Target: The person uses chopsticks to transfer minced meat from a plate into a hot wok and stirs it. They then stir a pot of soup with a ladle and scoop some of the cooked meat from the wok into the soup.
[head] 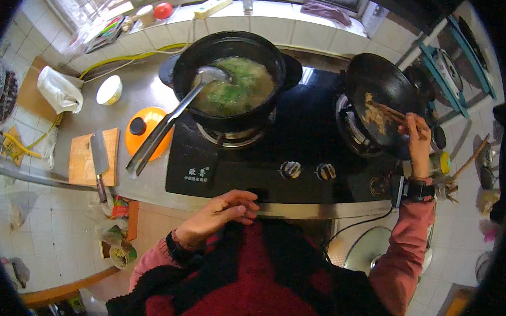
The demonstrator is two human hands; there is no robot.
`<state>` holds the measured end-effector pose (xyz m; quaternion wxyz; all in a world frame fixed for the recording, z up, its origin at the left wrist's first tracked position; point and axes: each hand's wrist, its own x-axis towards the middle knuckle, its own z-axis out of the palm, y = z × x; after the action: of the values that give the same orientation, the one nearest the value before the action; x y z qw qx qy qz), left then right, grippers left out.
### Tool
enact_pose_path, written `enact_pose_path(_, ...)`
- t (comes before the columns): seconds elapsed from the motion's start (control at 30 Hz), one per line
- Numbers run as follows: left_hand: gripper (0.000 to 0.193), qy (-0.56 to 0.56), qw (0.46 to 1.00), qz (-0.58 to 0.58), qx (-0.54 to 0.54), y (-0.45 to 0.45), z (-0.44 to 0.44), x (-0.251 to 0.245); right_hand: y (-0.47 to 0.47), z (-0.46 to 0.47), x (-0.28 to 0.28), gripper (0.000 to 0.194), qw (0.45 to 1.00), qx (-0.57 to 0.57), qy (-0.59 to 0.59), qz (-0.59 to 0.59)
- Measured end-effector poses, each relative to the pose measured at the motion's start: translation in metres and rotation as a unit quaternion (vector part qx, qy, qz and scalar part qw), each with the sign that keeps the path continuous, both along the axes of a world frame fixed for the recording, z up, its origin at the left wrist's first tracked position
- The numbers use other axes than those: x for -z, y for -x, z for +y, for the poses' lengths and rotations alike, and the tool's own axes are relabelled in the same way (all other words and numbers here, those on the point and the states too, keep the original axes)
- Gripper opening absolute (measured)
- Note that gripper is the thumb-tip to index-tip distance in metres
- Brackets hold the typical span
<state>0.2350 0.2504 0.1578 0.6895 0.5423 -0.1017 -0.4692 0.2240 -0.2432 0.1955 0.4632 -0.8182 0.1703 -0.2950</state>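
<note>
My right hand (416,128) grips a pair of wooden chopsticks (388,112), whose tips reach into the black wok (380,72) on the right burner. They touch light-brown food pieces (376,117) lying on the wok's inner surface; I cannot tell what the food is. In front of my body, my left hand (219,214) hovers near the counter's front edge with loosely curled fingers and nothing in it. A black two-handled pot (238,38) stands on the left burner. Inside it is a soup with chopped greens (241,88). A metal ladle (189,101) leans over its rim, bowl in the soup.
Left of the black glass cooktop (252,171) lies an orange lid (155,146). A cleaver (100,152) rests on a wooden cutting board (78,166), its handle overhanging the front. Behind these are a white bowl (109,90) and a plastic bag (57,87). A rack (446,78) stands at right.
</note>
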Motion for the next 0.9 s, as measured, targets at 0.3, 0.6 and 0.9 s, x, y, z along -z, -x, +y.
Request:
enact_pose_path(0.3,0.036,0.008,1.000,0.009,0.001,0.001,0.004,0.005,0.003,0.002,-0.002,0.025,1.000,-0.011,0.007,-0.004)
enact_pose_path(0.6,0.036,0.001,0.999,0.017,-0.031,0.004,0.001,0.003,0.011,0.011,-0.007,0.023,0.998,0.030,0.018,-0.045)
enact_pose_path(0.9,0.034,-0.004,1.000,0.007,-0.015,0.004,-0.006,0.004,0.024,0.016,-0.014,0.025,0.999,0.046,-0.016,-0.016)
